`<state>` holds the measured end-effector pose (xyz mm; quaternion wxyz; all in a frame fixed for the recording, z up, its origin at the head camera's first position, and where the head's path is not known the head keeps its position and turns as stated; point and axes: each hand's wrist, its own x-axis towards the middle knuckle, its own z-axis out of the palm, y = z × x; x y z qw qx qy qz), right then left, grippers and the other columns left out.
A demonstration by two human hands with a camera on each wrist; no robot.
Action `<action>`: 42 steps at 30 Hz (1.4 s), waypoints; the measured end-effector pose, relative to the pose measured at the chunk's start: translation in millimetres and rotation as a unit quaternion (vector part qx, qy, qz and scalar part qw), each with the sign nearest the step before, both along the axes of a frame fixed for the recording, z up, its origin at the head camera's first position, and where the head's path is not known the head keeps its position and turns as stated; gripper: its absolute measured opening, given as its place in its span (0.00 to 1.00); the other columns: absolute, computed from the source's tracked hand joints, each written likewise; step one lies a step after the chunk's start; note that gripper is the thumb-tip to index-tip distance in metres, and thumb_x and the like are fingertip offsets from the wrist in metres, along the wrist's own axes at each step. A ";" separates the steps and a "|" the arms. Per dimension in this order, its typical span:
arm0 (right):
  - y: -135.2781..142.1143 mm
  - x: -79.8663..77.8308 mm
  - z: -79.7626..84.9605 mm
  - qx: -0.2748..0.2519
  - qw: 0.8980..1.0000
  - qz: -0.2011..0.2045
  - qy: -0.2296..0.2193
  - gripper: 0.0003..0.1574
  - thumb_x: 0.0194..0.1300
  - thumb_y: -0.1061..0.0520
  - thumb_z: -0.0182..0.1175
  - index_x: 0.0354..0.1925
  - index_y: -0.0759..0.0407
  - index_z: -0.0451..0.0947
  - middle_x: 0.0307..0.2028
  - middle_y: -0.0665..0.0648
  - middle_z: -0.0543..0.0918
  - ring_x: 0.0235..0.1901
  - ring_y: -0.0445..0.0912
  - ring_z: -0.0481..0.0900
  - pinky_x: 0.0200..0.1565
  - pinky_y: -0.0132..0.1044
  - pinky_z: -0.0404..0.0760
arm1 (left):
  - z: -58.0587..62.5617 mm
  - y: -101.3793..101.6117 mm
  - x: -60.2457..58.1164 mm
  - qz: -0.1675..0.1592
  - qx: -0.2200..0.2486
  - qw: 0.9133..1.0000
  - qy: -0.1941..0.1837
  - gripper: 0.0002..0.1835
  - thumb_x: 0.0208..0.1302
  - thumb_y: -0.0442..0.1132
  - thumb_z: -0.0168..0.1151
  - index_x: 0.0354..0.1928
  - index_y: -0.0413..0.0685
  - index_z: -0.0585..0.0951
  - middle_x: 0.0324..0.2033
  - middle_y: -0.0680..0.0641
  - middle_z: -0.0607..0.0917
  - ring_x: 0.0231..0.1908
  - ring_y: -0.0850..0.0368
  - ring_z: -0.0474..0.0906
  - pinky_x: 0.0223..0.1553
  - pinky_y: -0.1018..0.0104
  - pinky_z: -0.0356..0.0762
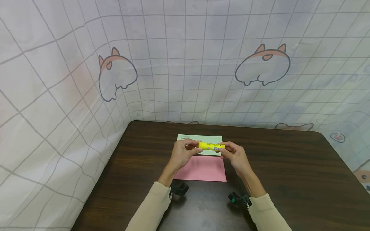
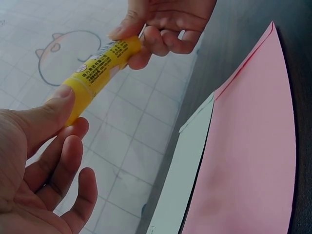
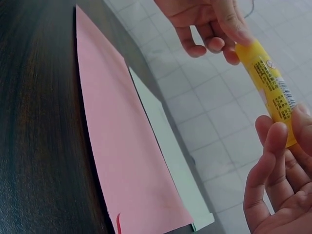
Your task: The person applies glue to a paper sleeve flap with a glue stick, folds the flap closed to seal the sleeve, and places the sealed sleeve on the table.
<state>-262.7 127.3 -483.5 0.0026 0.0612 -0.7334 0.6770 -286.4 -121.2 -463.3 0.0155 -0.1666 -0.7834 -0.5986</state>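
Note:
Both hands hold a yellow glue stick (image 1: 212,146) level above the table, one at each end. The left hand (image 1: 182,154) pinches its left end, the plain yellow cap, between thumb and forefinger. On the other end, the thumb and fingers of the right hand (image 1: 234,158) grip the tube beside its barcode. Black print shows along the barrel in the left wrist view. Beneath the hands lie a pink envelope (image 1: 200,168) and, just behind it, a pale green envelope (image 1: 215,140) with small printing at its upper left.
The envelopes lie on a dark brown wooden table (image 1: 289,173). A white gridded cloth (image 1: 185,64) with cartoon animal drawings hangs behind the table and down its left side. Each wrist wears a black strap (image 1: 180,189).

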 end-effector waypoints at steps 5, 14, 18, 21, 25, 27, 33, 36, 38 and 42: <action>1.3 -0.4 -1.2 0.011 1.000 0.002 -0.003 0.22 0.72 0.57 0.63 0.59 0.69 0.78 0.38 0.46 0.88 0.31 0.43 0.81 0.43 0.30 0.84 | 0.1 -0.5 -0.2 -0.001 -0.009 1.000 -0.001 0.16 0.58 0.37 0.77 0.49 0.48 0.90 0.42 0.47 0.90 0.35 0.57 0.81 0.32 0.71 0.80; 5.7 0.1 0.8 0.025 0.999 0.017 -0.015 0.23 0.73 0.56 0.63 0.60 0.68 0.78 0.42 0.58 0.89 0.34 0.50 0.83 0.44 0.32 0.85 | 0.7 0.0 0.0 -0.001 -0.022 1.000 -0.006 0.16 0.58 0.38 0.77 0.49 0.49 0.90 0.41 0.48 0.90 0.34 0.57 0.81 0.33 0.70 0.81; 9.8 -0.4 1.2 0.035 0.999 0.027 -0.016 0.24 0.73 0.54 0.63 0.60 0.68 0.77 0.44 0.64 0.88 0.35 0.50 0.84 0.44 0.32 0.85 | 0.0 1.8 0.2 -0.006 -0.029 1.000 -0.001 0.16 0.59 0.39 0.76 0.50 0.50 0.90 0.39 0.49 0.90 0.34 0.57 0.80 0.34 0.69 0.80; 12.7 -1.1 1.1 0.044 0.998 0.042 -0.019 0.25 0.74 0.53 0.62 0.60 0.68 0.77 0.47 0.69 0.87 0.36 0.49 0.85 0.45 0.34 0.85 | -0.5 2.5 0.5 -0.008 -0.035 0.999 0.011 0.16 0.59 0.39 0.76 0.51 0.51 0.89 0.37 0.49 0.89 0.34 0.56 0.80 0.36 0.69 0.80; 14.9 -2.1 1.1 0.066 0.995 0.072 -0.024 0.24 0.74 0.52 0.62 0.59 0.68 0.77 0.47 0.72 0.86 0.38 0.48 0.85 0.47 0.38 0.85 | -1.2 2.9 0.0 -0.009 -0.042 0.999 0.024 0.17 0.61 0.41 0.75 0.52 0.52 0.89 0.37 0.50 0.88 0.35 0.56 0.80 0.38 0.67 0.80; 15.0 -2.8 0.9 0.081 0.992 0.089 -0.029 0.24 0.73 0.52 0.62 0.58 0.68 0.78 0.47 0.71 0.87 0.39 0.48 0.84 0.49 0.41 0.86 | -1.3 3.2 -0.4 -0.012 -0.045 0.999 0.025 0.17 0.63 0.42 0.74 0.53 0.52 0.88 0.37 0.49 0.87 0.36 0.56 0.80 0.40 0.66 0.81; 13.5 -2.2 1.9 0.106 0.985 0.131 -0.042 0.21 0.72 0.51 0.64 0.55 0.65 0.81 0.44 0.66 0.88 0.44 0.60 0.85 0.49 0.51 0.86 | 0.9 3.9 0.7 -0.022 -0.043 0.999 0.014 0.17 0.66 0.44 0.71 0.55 0.52 0.87 0.39 0.49 0.87 0.39 0.55 0.80 0.42 0.63 0.80; 13.2 -0.8 2.5 0.105 0.982 0.153 -0.045 0.20 0.72 0.51 0.64 0.55 0.63 0.81 0.43 0.66 0.88 0.44 0.64 0.84 0.49 0.53 0.86 | 2.4 4.5 2.4 -0.027 -0.041 0.999 0.008 0.17 0.67 0.44 0.70 0.56 0.52 0.86 0.40 0.49 0.87 0.40 0.55 0.80 0.42 0.63 0.80; 13.1 0.0 2.7 0.105 0.979 0.168 -0.045 0.20 0.73 0.51 0.63 0.55 0.63 0.81 0.43 0.67 0.88 0.44 0.65 0.83 0.47 0.54 0.86 | 3.4 5.2 3.5 -0.034 -0.036 0.999 0.005 0.17 0.67 0.44 0.70 0.56 0.51 0.86 0.40 0.48 0.86 0.40 0.55 0.80 0.43 0.63 0.80; 13.1 -0.2 1.7 0.110 0.973 0.195 -0.046 0.22 0.74 0.52 0.62 0.57 0.66 0.80 0.43 0.68 0.88 0.43 0.67 0.82 0.46 0.53 0.86 | 3.4 7.7 4.5 -0.048 -0.022 0.999 0.001 0.17 0.68 0.44 0.69 0.57 0.50 0.86 0.41 0.47 0.86 0.40 0.55 0.80 0.42 0.63 0.80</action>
